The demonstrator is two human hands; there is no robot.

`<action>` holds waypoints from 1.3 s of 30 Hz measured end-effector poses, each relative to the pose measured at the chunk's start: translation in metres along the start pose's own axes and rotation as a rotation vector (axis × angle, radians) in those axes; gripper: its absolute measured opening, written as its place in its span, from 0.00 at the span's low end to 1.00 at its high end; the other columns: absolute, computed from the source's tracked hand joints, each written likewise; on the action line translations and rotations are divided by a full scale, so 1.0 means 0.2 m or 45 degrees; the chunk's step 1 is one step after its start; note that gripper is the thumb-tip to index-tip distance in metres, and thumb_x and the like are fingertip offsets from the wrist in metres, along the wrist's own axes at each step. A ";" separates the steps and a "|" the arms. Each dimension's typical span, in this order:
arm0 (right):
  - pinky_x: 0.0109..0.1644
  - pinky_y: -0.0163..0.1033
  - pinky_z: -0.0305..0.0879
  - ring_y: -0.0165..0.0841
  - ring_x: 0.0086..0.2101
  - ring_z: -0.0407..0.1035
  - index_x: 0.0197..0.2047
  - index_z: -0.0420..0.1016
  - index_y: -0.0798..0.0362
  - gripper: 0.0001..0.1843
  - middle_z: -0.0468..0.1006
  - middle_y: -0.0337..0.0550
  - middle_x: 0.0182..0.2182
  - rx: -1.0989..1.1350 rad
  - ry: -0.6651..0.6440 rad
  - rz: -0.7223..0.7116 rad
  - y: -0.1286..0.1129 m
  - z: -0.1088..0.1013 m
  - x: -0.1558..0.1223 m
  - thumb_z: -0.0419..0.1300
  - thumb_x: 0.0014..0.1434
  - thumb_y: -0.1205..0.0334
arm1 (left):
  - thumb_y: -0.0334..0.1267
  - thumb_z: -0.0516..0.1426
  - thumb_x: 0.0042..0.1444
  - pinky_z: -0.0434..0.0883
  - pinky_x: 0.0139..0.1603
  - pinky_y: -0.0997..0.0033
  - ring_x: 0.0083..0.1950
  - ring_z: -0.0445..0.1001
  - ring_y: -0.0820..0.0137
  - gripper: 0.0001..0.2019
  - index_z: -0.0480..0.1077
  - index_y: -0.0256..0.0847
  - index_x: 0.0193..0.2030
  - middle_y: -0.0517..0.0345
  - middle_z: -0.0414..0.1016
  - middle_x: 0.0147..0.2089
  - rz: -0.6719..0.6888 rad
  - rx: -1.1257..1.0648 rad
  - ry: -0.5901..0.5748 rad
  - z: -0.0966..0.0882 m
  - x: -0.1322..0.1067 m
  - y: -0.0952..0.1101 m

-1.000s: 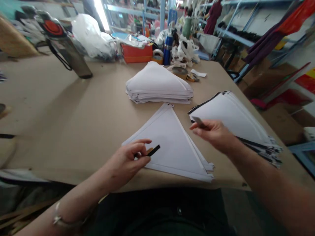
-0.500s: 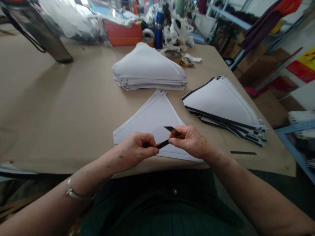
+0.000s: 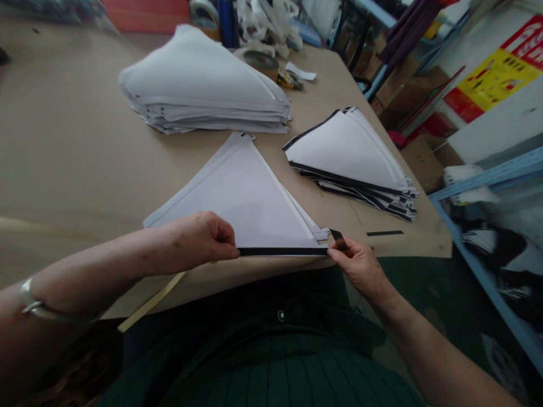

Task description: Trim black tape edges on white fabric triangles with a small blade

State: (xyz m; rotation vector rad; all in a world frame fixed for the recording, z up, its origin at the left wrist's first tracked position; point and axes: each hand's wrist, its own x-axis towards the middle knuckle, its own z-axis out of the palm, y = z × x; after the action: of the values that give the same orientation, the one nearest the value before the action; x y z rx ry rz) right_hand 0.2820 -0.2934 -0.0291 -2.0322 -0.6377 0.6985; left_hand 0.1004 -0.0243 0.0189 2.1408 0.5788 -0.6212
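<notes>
A narrow strip of black tape [image 3: 282,251] is stretched along the near edge of a white triangular sheet [image 3: 246,192]. My left hand [image 3: 206,240] is closed in a pinch on the strip at its left part. A pale yellow backing strip [image 3: 155,302] trails below this hand over the table's front edge. At the sheet's right corner my right hand [image 3: 356,260] pinches the other part of the tape, whose loose black end sticks up above the fingers. More white sheets lie under the top one, slightly fanned out.
A tall pile of white sheets [image 3: 203,85] lies behind. To the right is a stack of black-edged sheets [image 3: 348,158], with a short black strip [image 3: 384,233] in front of it. Tape rolls [image 3: 258,62], a yellow-and-black tool [image 3: 291,79] and plastic bags [image 3: 269,22] stand at the back.
My hands have moved apart and down to the sheet's near edge, drawing the black tape straight along it. The yellow backing strip now hangs under my left hand. The view has shifted.
</notes>
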 end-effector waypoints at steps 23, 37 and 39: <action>0.31 0.35 0.57 0.31 0.26 0.67 0.29 0.70 0.51 0.07 0.73 0.38 0.23 -0.710 -0.062 -0.108 -0.04 0.04 0.01 0.55 0.55 0.59 | 0.45 0.53 0.47 0.59 0.26 0.72 0.25 0.66 0.71 0.13 0.75 0.41 0.26 0.59 0.71 0.22 -0.095 0.252 -0.020 0.01 0.04 0.02; 0.30 0.32 0.56 0.27 0.26 0.61 0.40 0.70 0.54 0.08 0.67 0.36 0.25 -0.308 -0.360 -0.311 -0.25 0.15 0.04 0.53 0.57 0.64 | 0.40 0.54 0.44 0.58 0.26 0.71 0.24 0.66 0.71 0.10 0.75 0.41 0.24 0.59 0.71 0.20 -0.040 0.234 0.022 0.01 0.03 0.05; 0.31 0.32 0.55 0.26 0.25 0.60 0.41 0.70 0.54 0.09 0.64 0.34 0.23 -0.412 -0.357 -0.360 -0.24 0.18 0.06 0.53 0.57 0.65 | 0.39 0.55 0.43 0.58 0.26 0.71 0.24 0.67 0.71 0.08 0.75 0.40 0.24 0.59 0.71 0.20 -0.059 0.232 0.040 0.00 0.02 0.03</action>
State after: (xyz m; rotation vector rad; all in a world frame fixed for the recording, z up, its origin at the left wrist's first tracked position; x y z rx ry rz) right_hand 0.2572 -0.2419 -0.0078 -2.0889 -1.2431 0.7529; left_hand 0.1070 -0.0268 0.0213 2.3164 0.6099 -0.6899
